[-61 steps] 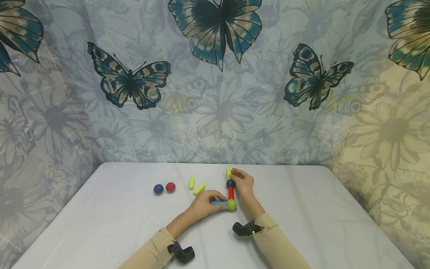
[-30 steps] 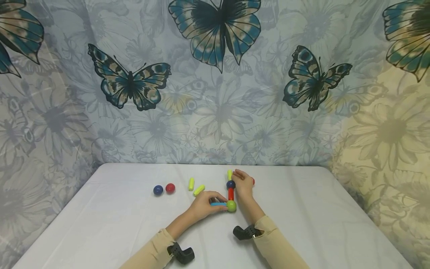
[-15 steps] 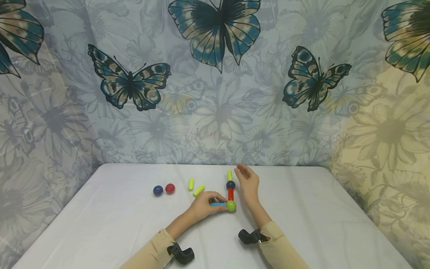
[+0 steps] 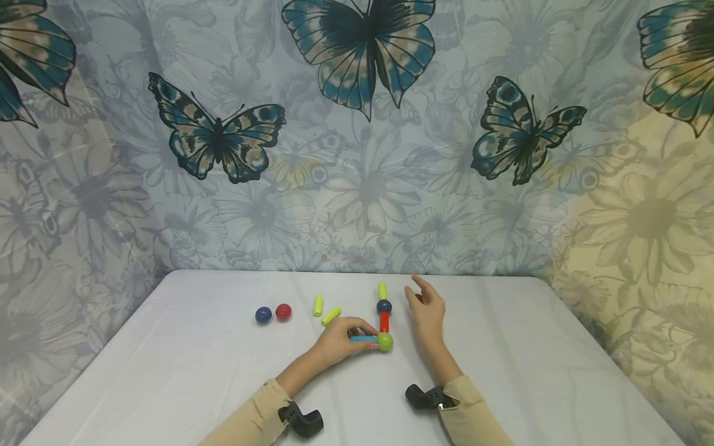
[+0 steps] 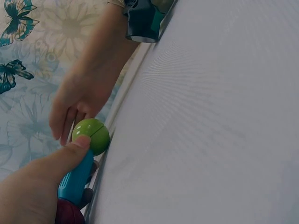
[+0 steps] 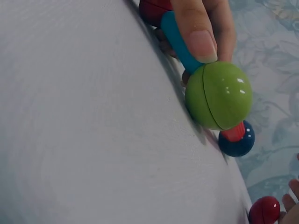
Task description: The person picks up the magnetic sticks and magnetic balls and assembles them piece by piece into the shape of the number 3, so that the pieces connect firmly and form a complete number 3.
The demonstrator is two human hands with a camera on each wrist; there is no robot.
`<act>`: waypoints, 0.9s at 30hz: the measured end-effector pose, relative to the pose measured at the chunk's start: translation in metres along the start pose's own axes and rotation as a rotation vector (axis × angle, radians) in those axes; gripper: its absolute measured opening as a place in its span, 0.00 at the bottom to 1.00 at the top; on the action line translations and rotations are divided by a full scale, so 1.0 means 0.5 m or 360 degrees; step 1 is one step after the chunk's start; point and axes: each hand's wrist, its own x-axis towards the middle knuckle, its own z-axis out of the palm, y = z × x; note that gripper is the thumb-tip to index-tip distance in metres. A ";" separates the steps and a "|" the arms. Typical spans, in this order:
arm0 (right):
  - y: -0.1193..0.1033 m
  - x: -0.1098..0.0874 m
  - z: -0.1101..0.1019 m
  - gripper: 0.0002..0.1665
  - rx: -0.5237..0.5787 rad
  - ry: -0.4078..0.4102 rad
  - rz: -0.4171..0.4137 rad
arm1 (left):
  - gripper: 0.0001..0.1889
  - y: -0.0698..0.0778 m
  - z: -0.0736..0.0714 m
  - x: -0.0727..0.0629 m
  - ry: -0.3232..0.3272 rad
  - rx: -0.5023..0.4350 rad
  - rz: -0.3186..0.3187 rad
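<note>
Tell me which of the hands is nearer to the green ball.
Left. The left hand grips the blue stick that meets the green ball, its thumb tip right at the ball. The right hand is apart from it, off to the right and farther back.

– Bright or dim in the head view?
– Bright, with soft light all over the table (image 4: pixel 558 371). Looks yellow on the wall cloth (image 4: pixel 647 204) past the far right corner.
– And in both wrist views?
– Much darker, and a bit blue. Shows little shiny spots on the green ball (image 6: pixel 222 95), and in the left one, thin, fan-like lines by the table's edge.
</note>
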 end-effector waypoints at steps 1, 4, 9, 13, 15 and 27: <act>0.001 0.000 -0.001 0.22 -0.0024 0.0022 0.0006 | 0.11 0.000 0.000 0.000 0.0000 -0.0002 0.0000; 0.006 0.000 -0.004 0.23 -0.0110 0.0066 0.0019 | 0.12 0.001 0.000 -0.001 -0.0002 -0.0010 -0.0003; 0.018 0.002 -0.009 0.26 -0.0151 0.0061 0.0084 | 0.11 0.002 0.000 -0.001 0.0000 -0.0010 -0.0013; 0.027 0.003 -0.011 0.27 -0.0148 0.0058 0.0122 | 0.11 0.002 0.000 -0.001 0.0006 -0.0013 -0.0009; 0.030 0.003 -0.012 0.27 -0.0160 0.0062 0.0142 | 0.12 0.003 0.000 -0.001 0.0006 -0.0015 -0.0005; 0.029 0.000 -0.014 0.27 -0.0232 0.0035 0.0212 | 0.11 0.011 -0.004 -0.004 -0.0003 -0.0049 0.0024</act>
